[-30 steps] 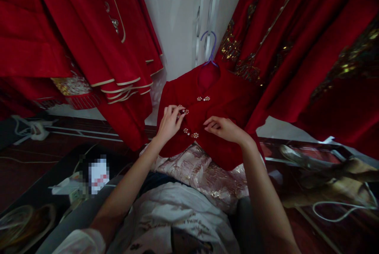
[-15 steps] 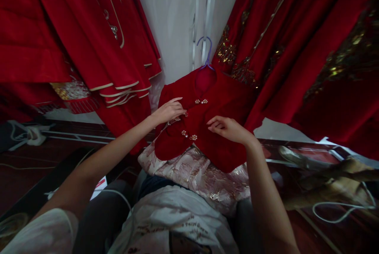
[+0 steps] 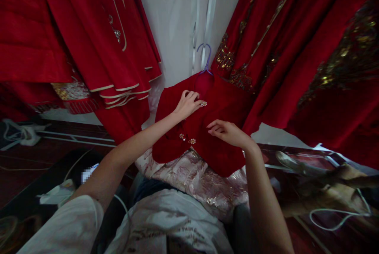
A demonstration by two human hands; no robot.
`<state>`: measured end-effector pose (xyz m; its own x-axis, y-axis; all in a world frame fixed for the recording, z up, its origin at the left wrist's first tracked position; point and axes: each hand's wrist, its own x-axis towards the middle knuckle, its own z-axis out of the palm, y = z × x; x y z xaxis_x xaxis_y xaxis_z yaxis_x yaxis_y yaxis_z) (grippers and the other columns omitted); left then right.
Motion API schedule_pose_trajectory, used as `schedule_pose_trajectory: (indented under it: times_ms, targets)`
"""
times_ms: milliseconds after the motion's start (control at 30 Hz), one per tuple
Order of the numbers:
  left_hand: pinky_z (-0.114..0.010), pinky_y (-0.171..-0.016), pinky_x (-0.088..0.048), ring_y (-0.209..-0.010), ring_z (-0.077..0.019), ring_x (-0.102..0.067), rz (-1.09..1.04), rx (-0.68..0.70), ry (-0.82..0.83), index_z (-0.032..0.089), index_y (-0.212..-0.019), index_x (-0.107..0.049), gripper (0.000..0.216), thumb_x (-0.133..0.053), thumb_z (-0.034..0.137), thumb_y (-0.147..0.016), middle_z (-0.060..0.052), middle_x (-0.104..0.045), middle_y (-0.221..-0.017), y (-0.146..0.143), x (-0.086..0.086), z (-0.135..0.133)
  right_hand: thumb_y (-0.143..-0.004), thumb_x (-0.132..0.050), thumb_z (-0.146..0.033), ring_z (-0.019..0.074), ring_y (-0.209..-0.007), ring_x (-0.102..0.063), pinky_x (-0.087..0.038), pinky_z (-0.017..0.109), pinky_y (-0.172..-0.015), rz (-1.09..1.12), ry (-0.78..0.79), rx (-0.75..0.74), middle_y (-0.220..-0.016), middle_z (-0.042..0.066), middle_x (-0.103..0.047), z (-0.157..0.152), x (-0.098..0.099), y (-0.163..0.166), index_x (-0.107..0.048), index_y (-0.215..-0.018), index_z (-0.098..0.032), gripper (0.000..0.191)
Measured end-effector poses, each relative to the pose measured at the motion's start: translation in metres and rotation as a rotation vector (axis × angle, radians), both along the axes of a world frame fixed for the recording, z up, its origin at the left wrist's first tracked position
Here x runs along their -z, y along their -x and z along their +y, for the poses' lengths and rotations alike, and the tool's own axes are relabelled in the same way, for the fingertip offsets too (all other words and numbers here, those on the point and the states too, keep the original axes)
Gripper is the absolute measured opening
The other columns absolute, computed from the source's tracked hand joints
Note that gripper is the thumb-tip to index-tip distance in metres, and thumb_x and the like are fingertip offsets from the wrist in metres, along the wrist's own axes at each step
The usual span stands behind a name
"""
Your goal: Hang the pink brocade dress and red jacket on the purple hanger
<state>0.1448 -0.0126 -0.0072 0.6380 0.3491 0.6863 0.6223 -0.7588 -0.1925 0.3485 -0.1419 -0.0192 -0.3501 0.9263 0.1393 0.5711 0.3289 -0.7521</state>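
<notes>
A red jacket (image 3: pixel 225 96) with curved front hems lies over my lap on a purple hanger (image 3: pixel 207 58). At its neckline my left hand (image 3: pixel 189 104) has curled fingers closed at the upper flower-shaped clasp (image 3: pixel 203 104), covering part of it. Lower on the front, another pearl-like flower clasp (image 3: pixel 192 141) joins the two edges. My right hand (image 3: pixel 224 131) is over the jacket's right front panel, with fingers bent and drawn together. Whatever its fingertips may hold is too small to make out.
Red garments with pale trim (image 3: pixel 118 68) hang at left, and red garments with gold sequins (image 3: pixel 284 68) at right. Shiny pink patterned fabric (image 3: pixel 189 179) lies beneath the jacket. A white cord (image 3: pixel 331 226) is looped at lower right, near metal rack bars.
My left hand has moved up and right from the jacket's left front to the upper clasp. My right hand keeps nearly the same place and shape.
</notes>
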Motion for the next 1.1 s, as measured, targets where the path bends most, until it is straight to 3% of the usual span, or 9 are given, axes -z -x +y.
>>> schedule_pose_trajectory:
  times_ms: [133, 400, 567, 700, 867, 933, 1000, 1100]
  targets:
    - [-0.050, -0.105, -0.028, -0.104, -0.0212, -0.052, -0.031, 0.053, -0.035, 0.023, -0.099, -0.069, 0.019, -0.053, 0.028, -0.091, -0.006, -0.065, -0.104, 0.000, 0.002, -0.001, -0.083, -0.059, -0.033, 0.0158, -0.079, -0.067, -0.055, 0.030, -0.073, -0.011, 0.009, -0.005, -0.086, 0.005, -0.070, 0.001, 0.001, -0.001, -0.062, -0.101, -0.018, 0.023]
    - [-0.050, -0.117, -0.019, -0.091, -0.0148, -0.060, -0.160, 0.226, 0.077, 0.020, -0.092, -0.066, 0.018, -0.055, 0.033, -0.090, 0.000, -0.069, -0.086, -0.001, -0.004, -0.011, -0.084, -0.058, -0.031, 0.0155, -0.077, -0.067, -0.055, 0.031, -0.072, -0.010, 0.008, -0.007, -0.087, 0.006, -0.070, -0.001, -0.002, 0.002, -0.062, -0.100, -0.018, 0.021]
    - [-0.052, -0.117, -0.020, -0.087, -0.0137, -0.063, -0.111, 0.268, 0.114, 0.019, -0.089, -0.065, 0.016, -0.055, 0.031, -0.090, 0.000, -0.068, -0.083, 0.004, -0.011, -0.005, -0.084, -0.058, -0.029, 0.0151, -0.076, -0.067, -0.055, 0.031, -0.071, -0.025, 0.014, -0.018, -0.086, 0.005, -0.071, -0.001, 0.000, 0.004, -0.063, -0.101, -0.019, 0.020]
    - [-0.052, -0.116, -0.019, -0.082, -0.0138, -0.064, 0.006, 0.260, 0.026, 0.020, -0.090, -0.066, 0.023, -0.044, 0.027, -0.095, 0.000, -0.068, -0.078, 0.006, -0.016, -0.004, -0.082, -0.061, -0.028, 0.0158, -0.079, -0.067, -0.056, 0.032, -0.076, 0.017, -0.033, 0.019, -0.087, 0.005, -0.071, 0.001, 0.001, 0.008, -0.064, -0.096, -0.019, 0.017]
    - [-0.045, -0.106, -0.031, -0.075, -0.0150, -0.064, 0.179, 0.153, -0.057, 0.015, -0.100, -0.061, 0.036, -0.031, 0.034, -0.099, -0.004, -0.069, -0.079, 0.006, -0.023, -0.010, -0.081, -0.061, -0.042, 0.0183, -0.093, -0.066, -0.054, 0.036, -0.088, 0.347, -0.332, 0.303, -0.104, 0.009, -0.068, 0.016, -0.014, 0.034, -0.061, -0.100, -0.018, 0.030]
    - [-0.040, -0.095, -0.038, -0.071, -0.0161, -0.065, 0.323, 0.083, -0.019, 0.012, -0.101, -0.061, 0.040, -0.028, 0.035, -0.099, -0.008, -0.070, -0.078, 0.009, -0.025, -0.012, -0.084, -0.054, -0.052, 0.0199, -0.111, -0.061, -0.049, 0.038, -0.098, 0.473, -0.408, 0.299, -0.121, 0.011, -0.062, 0.029, -0.021, 0.054, -0.056, -0.114, -0.019, 0.044]
    - [-0.036, -0.084, -0.041, -0.069, -0.0177, -0.065, 0.520, -0.005, 0.059, 0.011, -0.092, -0.064, 0.036, -0.033, 0.030, -0.096, -0.011, -0.071, -0.076, 0.015, -0.025, -0.012, -0.086, -0.044, -0.061, 0.0223, -0.130, -0.047, -0.039, 0.041, -0.109, 0.448, -0.335, 0.246, -0.139, 0.014, -0.050, 0.044, -0.024, 0.075, -0.045, -0.132, -0.019, 0.062]
    - [-0.036, -0.085, -0.040, -0.079, -0.0216, -0.067, 0.633, -0.186, 0.196, 0.012, -0.079, -0.069, 0.025, -0.046, 0.018, -0.084, -0.014, -0.073, -0.080, 0.032, -0.024, -0.007, -0.084, -0.037, -0.069, 0.0314, -0.144, -0.019, -0.021, 0.049, -0.115, 0.232, -0.209, 0.461, -0.153, 0.025, -0.023, 0.064, -0.019, 0.093, -0.024, -0.146, -0.005, 0.090]
